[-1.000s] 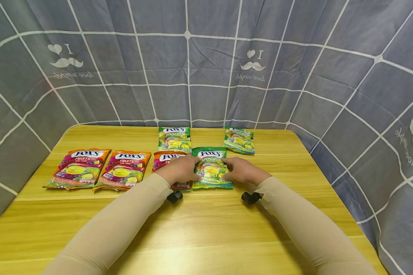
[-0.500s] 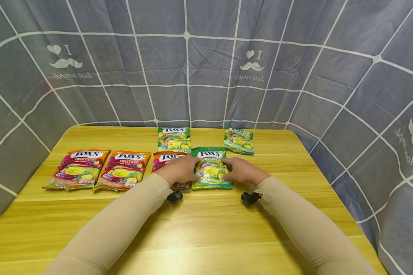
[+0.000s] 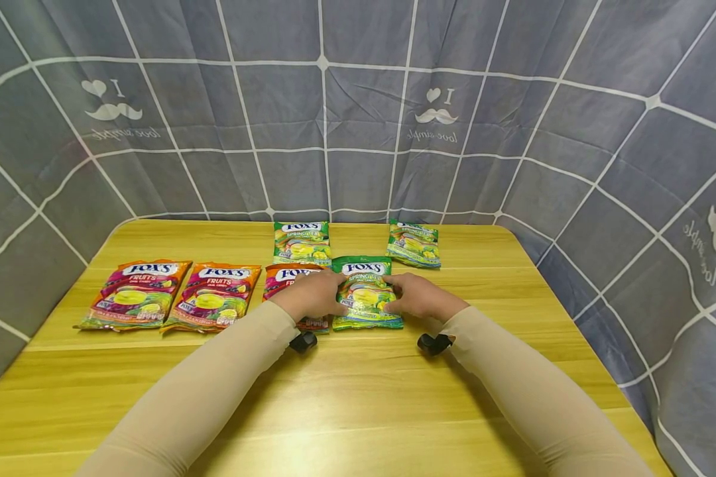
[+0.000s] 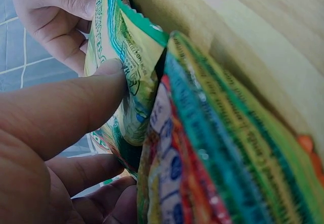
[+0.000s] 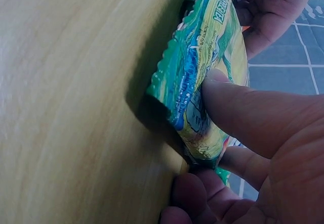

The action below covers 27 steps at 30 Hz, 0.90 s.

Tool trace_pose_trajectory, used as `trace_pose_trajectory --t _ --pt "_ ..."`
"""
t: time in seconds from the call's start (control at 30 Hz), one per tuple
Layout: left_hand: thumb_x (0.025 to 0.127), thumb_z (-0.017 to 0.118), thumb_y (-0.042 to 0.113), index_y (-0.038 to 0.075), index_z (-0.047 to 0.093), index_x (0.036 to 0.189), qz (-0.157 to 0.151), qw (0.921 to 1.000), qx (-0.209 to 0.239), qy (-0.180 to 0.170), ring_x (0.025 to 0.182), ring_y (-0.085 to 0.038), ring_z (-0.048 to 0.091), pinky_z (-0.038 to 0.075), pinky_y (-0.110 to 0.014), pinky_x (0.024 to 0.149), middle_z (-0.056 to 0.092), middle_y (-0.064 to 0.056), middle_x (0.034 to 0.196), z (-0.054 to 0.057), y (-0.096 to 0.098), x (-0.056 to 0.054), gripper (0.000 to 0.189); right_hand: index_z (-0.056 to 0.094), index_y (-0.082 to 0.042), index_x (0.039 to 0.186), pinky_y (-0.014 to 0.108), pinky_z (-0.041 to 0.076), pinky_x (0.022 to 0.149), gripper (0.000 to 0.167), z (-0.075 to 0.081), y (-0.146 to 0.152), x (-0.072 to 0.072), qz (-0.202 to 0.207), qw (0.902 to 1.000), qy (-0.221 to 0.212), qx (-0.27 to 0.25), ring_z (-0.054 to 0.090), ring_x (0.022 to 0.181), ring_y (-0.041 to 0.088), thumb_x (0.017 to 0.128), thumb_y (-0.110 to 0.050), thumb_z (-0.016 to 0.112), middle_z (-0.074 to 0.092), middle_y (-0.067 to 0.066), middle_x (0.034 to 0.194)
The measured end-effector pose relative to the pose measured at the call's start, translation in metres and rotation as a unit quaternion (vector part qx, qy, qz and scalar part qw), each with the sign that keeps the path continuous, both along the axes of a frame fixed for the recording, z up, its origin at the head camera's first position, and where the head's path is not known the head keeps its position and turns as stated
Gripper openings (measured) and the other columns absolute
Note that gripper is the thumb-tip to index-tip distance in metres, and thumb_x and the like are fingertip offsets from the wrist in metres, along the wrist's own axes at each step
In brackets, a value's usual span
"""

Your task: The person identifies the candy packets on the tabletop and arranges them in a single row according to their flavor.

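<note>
A green Spring Tea candy bag [image 3: 366,295] lies face up on the table between both hands. My left hand [image 3: 313,293] grips its left side; in the left wrist view the thumb [image 4: 104,90] presses the front while the other fingers curl at the edge. On the opposite side my right hand [image 3: 425,296] holds the bag, its thumb [image 5: 223,100] on the front and its fingers curled by the edge. Partly hidden under my left hand and wrist is an orange-purple Fruits candy bag [image 3: 280,279], just left of the green one.
Two more Fruits bags, one at the far left [image 3: 134,295] and one beside it [image 3: 213,295], lie in the same row. Behind stand two green bags, one at the centre [image 3: 301,242] and one further right [image 3: 414,244]. A grey checked curtain [image 3: 358,132] surrounds the wooden table [image 3: 358,397].
</note>
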State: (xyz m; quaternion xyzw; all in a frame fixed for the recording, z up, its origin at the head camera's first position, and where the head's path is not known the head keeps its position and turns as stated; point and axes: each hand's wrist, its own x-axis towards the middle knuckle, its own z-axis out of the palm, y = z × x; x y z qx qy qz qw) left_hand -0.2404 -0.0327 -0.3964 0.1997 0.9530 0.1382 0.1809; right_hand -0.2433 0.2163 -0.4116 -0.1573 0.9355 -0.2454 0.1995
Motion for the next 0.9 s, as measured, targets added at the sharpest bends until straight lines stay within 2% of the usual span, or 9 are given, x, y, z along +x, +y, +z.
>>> trace_pose_trajectory --t 0.37,0.6,0.9 --pt "0.096 0.077 0.043 0.011 0.038 0.164 -0.001 1.0 -0.004 0.005 0.154 -0.039 0.04 0.026 -0.068 0.124 0.041 -0.017 0.167 0.0009 0.0006 0.0008 0.084 0.038 -0.009 0.164 0.037 0.051 0.093 0.077 0.0007 -0.0002 0.0004 -0.003 1.0 -0.005 0.001 0.058 0.107 0.023 0.099 -0.023 0.076 0.065 0.018 0.137" --pt "0.097 0.076 0.042 0.011 0.039 0.164 -0.003 1.0 -0.002 0.004 0.153 -0.039 0.041 0.027 -0.068 0.124 0.042 -0.017 0.166 0.0017 0.0001 0.0013 0.083 0.038 -0.01 0.164 0.041 0.053 0.101 0.078 -0.002 -0.0001 -0.0008 -0.003 1.0 -0.001 0.003 0.059 0.11 0.023 0.098 -0.024 0.077 0.066 0.017 0.136" --pt "0.097 0.076 0.043 0.01 0.039 0.164 -0.003 1.0 -0.003 0.002 0.153 -0.041 0.041 0.025 -0.069 0.124 0.041 -0.018 0.167 0.0025 0.0003 0.0016 0.084 0.038 -0.008 0.164 0.041 0.053 0.1 0.079 -0.0004 0.0008 -0.0009 0.001 1.0 -0.002 -0.002 0.06 0.109 0.022 0.098 -0.024 0.077 0.067 0.017 0.134"
